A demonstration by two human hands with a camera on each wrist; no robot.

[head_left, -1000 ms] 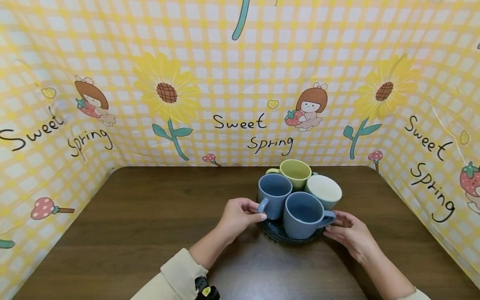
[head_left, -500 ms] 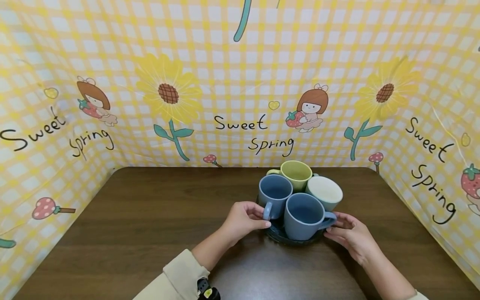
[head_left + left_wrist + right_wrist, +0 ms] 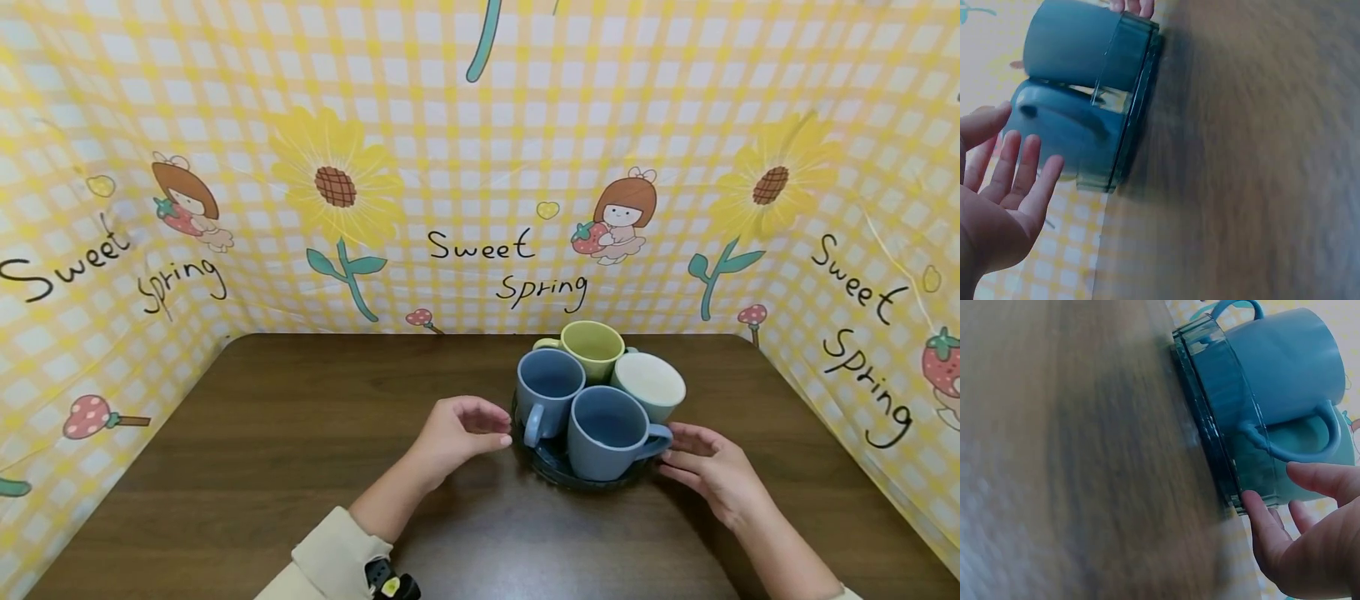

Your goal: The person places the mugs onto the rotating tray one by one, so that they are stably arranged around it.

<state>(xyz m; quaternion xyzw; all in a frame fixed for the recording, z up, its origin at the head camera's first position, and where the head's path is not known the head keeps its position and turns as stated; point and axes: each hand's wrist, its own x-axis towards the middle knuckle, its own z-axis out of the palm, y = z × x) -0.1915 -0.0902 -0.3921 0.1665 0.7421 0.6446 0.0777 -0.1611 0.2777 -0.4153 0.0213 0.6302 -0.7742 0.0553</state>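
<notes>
Several mugs stand close together in a dark green glass tray. They are a left blue mug, a front blue mug, a yellow-green mug and a white-lined mug. My left hand hovers left of the tray, fingers loosely curved and holding nothing. In the left wrist view it is apart from the left mug's handle. My right hand is at the tray's right, close to the front mug's handle. In the right wrist view one fingertip appears to touch the tray's glass rim.
The brown wooden table extends left and in front of the tray. A yellow checked cloth with printed flowers and words hangs behind and along both sides. A black strap device is on the left wrist.
My left hand has let go of the left mug's handle and drawn back left. That handle has swung toward the front. My right hand has shifted slightly right.
</notes>
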